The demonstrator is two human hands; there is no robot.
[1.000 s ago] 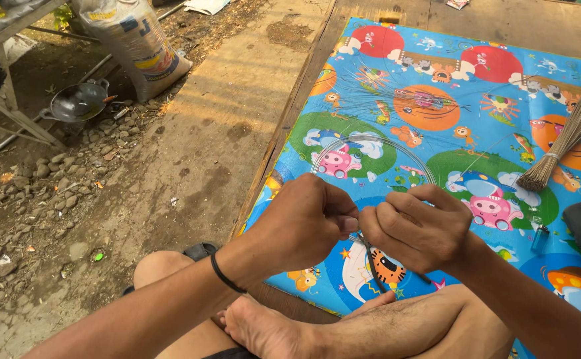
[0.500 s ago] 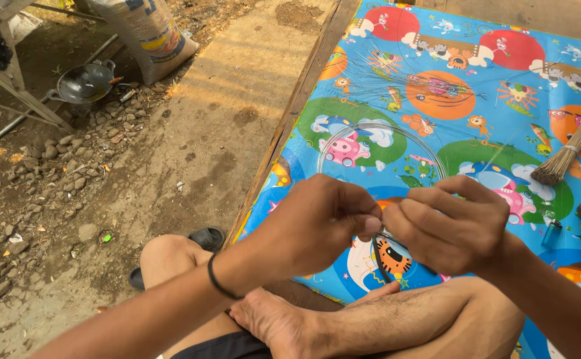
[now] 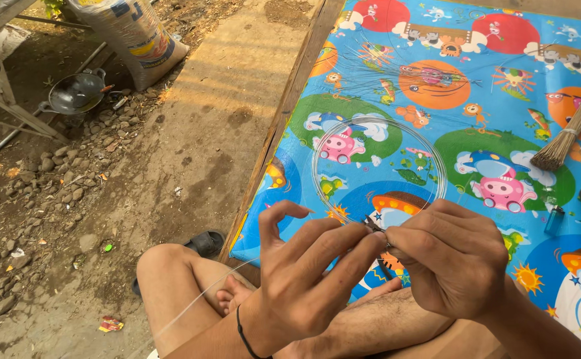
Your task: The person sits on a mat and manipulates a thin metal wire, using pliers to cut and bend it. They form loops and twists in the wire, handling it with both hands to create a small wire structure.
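both hands, the left hand (image 3: pixel 310 279) and the right hand (image 3: pixel 453 259), pinch the thin clear line (image 3: pixel 378 159) where its loop closes; if the pinch slips, the springy coil may open and tangle.

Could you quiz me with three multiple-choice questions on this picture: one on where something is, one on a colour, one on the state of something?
1. Where does the broom lie?
A. on the mat's right side
B. on the dirt
C. across the legs

2. What colour is the wristband?
A. red
B. black
C. white

3. How is the clear line arranged?
A. straight
B. balled up
C. in a round loop

Answers: 1 A, it rests on the mat near the right edge. 2 B, a dark band circles the left hand's wrist. 3 C, a ring rises from the pinching right hand.
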